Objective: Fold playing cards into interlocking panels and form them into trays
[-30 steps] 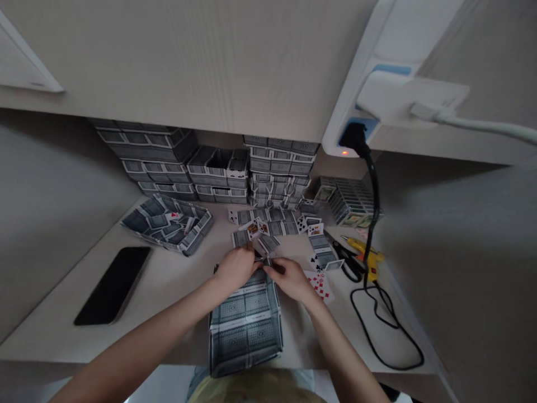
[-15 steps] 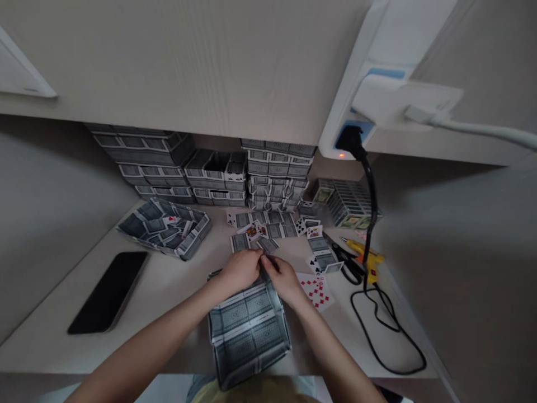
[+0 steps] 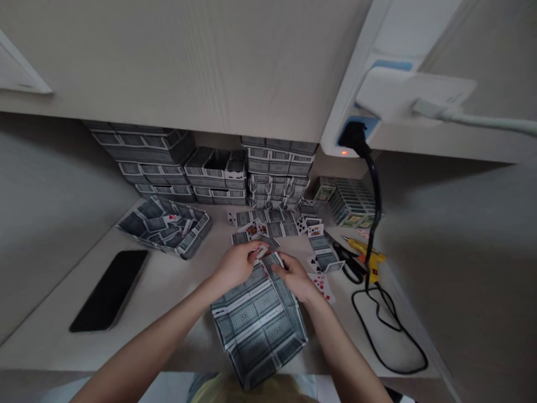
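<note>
In front of me is a box made of grey-backed playing cards (image 3: 262, 316), its inside facing me and its near end over the table's front edge. My right hand (image 3: 297, 277) grips its far right rim, thumb inside. Pinched in my left hand (image 3: 237, 264) is a small folded playing card (image 3: 260, 253), held just above the box's far edge. Loose playing cards (image 3: 274, 228) lie beyond my hands, some face up. Red diamond cards (image 3: 322, 286) lie by my right wrist.
A card tray (image 3: 199, 238) with folded cards stands left, behind a black phone (image 3: 109, 291). Stacked card boxes (image 3: 279, 162) line the back. On the right are scissors (image 3: 352, 268), a yellow glue gun (image 3: 375, 271) with its black cord, and clear-wrapped packs (image 3: 352, 201). A power strip (image 3: 342, 131) hangs above.
The box has turned and shifted to the right. My hands have come apart at its far edge, and the folded card now shows in my left fingers.
</note>
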`<action>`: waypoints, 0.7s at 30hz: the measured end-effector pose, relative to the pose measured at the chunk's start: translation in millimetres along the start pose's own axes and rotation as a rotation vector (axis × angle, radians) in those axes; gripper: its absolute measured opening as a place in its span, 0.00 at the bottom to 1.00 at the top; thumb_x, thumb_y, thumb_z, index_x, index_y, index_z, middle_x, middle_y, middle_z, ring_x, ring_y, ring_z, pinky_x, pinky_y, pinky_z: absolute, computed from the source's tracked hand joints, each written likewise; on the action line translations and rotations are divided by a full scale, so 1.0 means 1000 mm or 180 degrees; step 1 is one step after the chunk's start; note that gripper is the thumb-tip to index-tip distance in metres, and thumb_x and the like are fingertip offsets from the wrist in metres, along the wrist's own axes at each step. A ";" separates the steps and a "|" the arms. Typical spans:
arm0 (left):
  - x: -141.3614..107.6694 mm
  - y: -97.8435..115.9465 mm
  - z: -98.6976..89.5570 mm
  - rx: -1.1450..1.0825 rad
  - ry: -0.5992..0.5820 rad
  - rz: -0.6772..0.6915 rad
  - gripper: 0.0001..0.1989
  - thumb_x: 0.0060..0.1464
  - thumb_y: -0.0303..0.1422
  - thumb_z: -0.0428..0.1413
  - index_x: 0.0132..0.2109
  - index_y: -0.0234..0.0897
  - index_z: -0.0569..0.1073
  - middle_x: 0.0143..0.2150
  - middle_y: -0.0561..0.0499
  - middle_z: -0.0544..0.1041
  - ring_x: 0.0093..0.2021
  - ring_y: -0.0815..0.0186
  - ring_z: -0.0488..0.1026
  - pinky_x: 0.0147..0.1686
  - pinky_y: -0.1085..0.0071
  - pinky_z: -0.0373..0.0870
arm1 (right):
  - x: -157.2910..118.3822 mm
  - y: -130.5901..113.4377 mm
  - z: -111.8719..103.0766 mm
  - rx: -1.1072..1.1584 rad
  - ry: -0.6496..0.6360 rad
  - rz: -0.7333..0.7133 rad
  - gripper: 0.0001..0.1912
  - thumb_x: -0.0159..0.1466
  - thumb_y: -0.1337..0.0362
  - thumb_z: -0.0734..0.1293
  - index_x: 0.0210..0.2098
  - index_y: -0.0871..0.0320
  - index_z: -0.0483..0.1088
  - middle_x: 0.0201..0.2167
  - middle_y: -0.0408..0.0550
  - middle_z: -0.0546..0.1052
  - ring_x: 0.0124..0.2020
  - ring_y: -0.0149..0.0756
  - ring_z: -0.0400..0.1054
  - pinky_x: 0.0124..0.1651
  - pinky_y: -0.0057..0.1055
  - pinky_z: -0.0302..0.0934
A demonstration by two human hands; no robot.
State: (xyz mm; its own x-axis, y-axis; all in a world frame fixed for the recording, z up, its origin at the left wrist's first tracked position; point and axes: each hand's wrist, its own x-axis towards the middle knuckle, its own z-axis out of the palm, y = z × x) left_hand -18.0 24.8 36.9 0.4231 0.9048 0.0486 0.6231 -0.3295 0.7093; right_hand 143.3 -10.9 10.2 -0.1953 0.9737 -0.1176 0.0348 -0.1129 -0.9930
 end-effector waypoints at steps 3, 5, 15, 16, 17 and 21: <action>0.001 0.000 0.000 -0.0257 -0.0046 0.0092 0.14 0.52 0.29 0.45 0.42 0.38 0.71 0.42 0.53 0.75 0.42 0.68 0.70 0.43 0.74 0.64 | 0.000 0.003 -0.004 -0.0231 0.0045 0.0018 0.15 0.53 0.67 0.60 0.40 0.59 0.67 0.37 0.45 0.72 0.40 0.36 0.64 0.46 0.32 0.55; 0.001 0.000 0.000 -0.0356 -0.0070 0.0107 0.13 0.52 0.29 0.45 0.41 0.37 0.72 0.41 0.52 0.75 0.41 0.68 0.71 0.43 0.74 0.64 | 0.001 0.004 -0.006 -0.0332 0.0025 0.0050 0.15 0.53 0.68 0.59 0.40 0.60 0.67 0.36 0.45 0.72 0.39 0.36 0.64 0.45 0.32 0.56; 0.002 0.003 0.000 0.0069 -0.0049 -0.0004 0.11 0.49 0.28 0.48 0.36 0.39 0.74 0.37 0.53 0.76 0.38 0.67 0.72 0.38 0.75 0.65 | 0.005 -0.005 0.000 -0.1316 0.0045 -0.0362 0.14 0.53 0.69 0.58 0.39 0.60 0.65 0.32 0.45 0.71 0.34 0.33 0.64 0.38 0.29 0.57; 0.001 0.004 -0.001 0.0146 -0.0011 0.0004 0.11 0.49 0.28 0.48 0.37 0.39 0.73 0.37 0.53 0.76 0.38 0.66 0.72 0.38 0.75 0.65 | 0.005 -0.007 0.000 -0.1375 0.0007 -0.0391 0.14 0.53 0.69 0.58 0.39 0.60 0.65 0.33 0.46 0.72 0.35 0.34 0.64 0.39 0.29 0.57; -0.001 0.004 -0.001 0.0212 0.0025 0.0009 0.11 0.50 0.29 0.47 0.38 0.39 0.73 0.37 0.52 0.76 0.38 0.66 0.72 0.38 0.75 0.65 | 0.005 -0.008 0.000 -0.1427 -0.0047 -0.0415 0.14 0.54 0.69 0.57 0.39 0.60 0.66 0.34 0.47 0.72 0.36 0.34 0.64 0.40 0.29 0.57; -0.005 0.007 -0.001 0.0353 0.0074 -0.0041 0.13 0.52 0.28 0.45 0.40 0.39 0.73 0.39 0.52 0.76 0.39 0.66 0.72 0.38 0.75 0.64 | 0.005 -0.009 -0.001 -0.1622 -0.0182 -0.0426 0.13 0.55 0.69 0.57 0.37 0.60 0.68 0.30 0.46 0.72 0.33 0.34 0.64 0.37 0.28 0.57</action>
State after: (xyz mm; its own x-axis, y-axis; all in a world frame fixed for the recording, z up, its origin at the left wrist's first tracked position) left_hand -16.3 18.3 42.1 0.4000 0.9147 0.0572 0.6980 -0.3445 0.6278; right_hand 143.2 -5.2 18.5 -0.2833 0.9590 -0.0047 0.4752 0.1361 -0.8693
